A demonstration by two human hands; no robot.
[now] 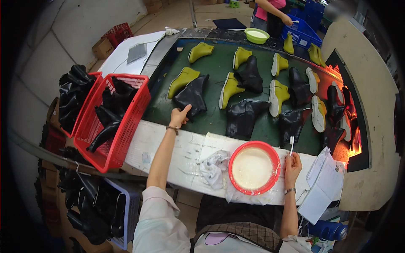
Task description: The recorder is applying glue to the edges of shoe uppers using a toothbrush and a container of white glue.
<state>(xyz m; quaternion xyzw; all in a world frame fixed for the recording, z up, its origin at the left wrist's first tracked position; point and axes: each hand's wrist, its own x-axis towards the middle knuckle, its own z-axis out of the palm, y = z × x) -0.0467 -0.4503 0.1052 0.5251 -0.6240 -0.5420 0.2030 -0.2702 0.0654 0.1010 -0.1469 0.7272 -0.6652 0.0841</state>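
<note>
My left hand [180, 117] is closed on the lower edge of a black boot [195, 97], which lies on the green belt [198, 126] and overlaps a yellow-green boot [184, 80]. A white toothbrush [291, 146] stands upright, bristle end up, in the closed fingers of my right hand [293, 168]. Just left of that hand sits a red basin [276, 154] holding creamy white liquid [253, 168]. A crumpled whitish rag [214, 168] lies beside the basin on the white ledge [160, 143]. More black boots [244, 118] and yellow-green boots [230, 89] with pale soles lie across the belt.
Red baskets [145, 95] of black boots stand at left, a pale blue crate [131, 211] below. On the right, an opening [356, 143] glows orange around boots. Papers [320, 185] overhang the ledge. Across the belt, another person's hand [287, 20] is near a green basin [256, 36].
</note>
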